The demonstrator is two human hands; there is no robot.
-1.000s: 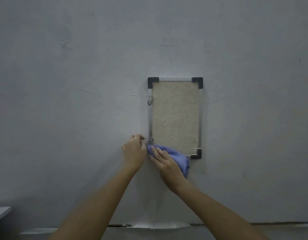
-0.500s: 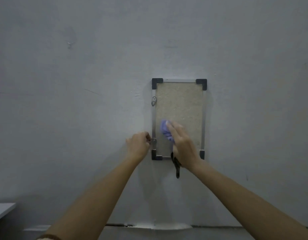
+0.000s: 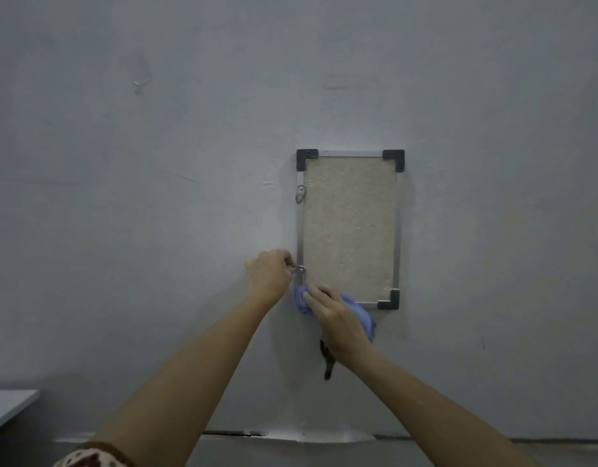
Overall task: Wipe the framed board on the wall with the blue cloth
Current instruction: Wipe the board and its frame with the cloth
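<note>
My right hand point(image 3: 338, 323) has its grip closed on the bunched blue cloth point(image 3: 363, 315), pressing it over the lower left corner of the framed board point(image 3: 348, 227). My left hand point(image 3: 269, 276) has its grip pinched shut on the lower metal hanger tab point(image 3: 301, 269) at the frame's left rail, steadying it against the wall point(image 3: 156, 163). To wipe this corner well, I judge I should keep the cloth flat under the fingers and sweep along the bottom rail toward the right corner, keeping the left pinch firm so the board doesn't swing. I count one board, one cloth, two hanger tabs and three black corner caps showing; the fourth is under the cloth. A dark strap point(image 3: 327, 364) dangles below my right wrist.
</note>
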